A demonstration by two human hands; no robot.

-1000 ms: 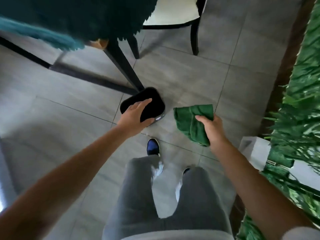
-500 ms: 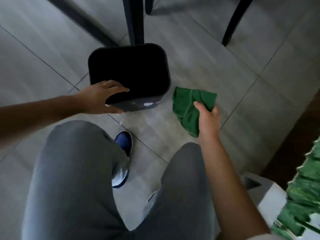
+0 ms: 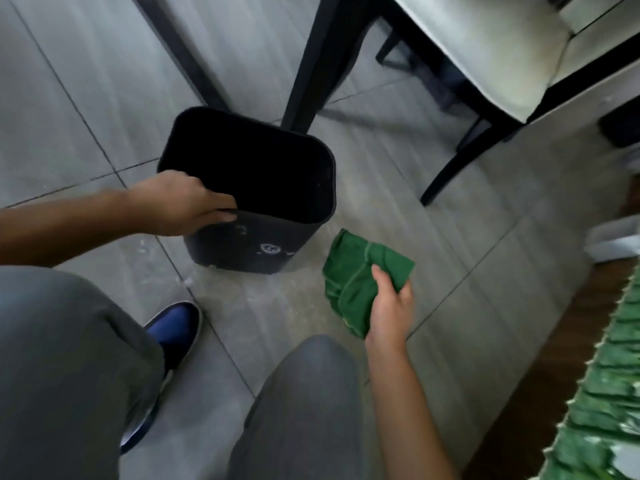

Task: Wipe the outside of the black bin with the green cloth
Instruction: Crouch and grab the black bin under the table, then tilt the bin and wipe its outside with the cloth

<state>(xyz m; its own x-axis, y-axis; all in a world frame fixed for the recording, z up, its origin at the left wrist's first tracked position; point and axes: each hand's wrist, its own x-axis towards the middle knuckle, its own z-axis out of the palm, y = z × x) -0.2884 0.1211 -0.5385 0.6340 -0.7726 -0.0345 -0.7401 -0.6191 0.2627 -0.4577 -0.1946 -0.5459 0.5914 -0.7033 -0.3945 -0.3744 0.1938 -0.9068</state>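
Your left hand has the black bin by its near rim: fingers hooked over the edge into the opening, thumb pressed on the outer wall just below, so that grip is closed on the bin. The bin stands on the grey tiled floor, its open mouth facing up at you and its near wall in full view, with pale smudges and a small whitish mark low on that wall. Its far edge sits right against a black table leg.

Your right hand is off to the right of the bin and a little nearer to you, apart from it. That grip is wrapped round the green cloth: the thumb lies across the top of the bunched fabric, and the rest of the fingers are hidden beneath it. The cloth is folded into a loose wad with a stitched hem showing, and it is not touching the bin; bare floor shows between them.

Nearer to you than the bin, both your knees in grey trousers fill the lower frame, and a blue shoe rests on the tiles just this side of the bin's left corner. Beyond the bin and to its right, a chair with a pale seat stands on dark legs. Far right of the bin, green foliage runs along the edge of view.
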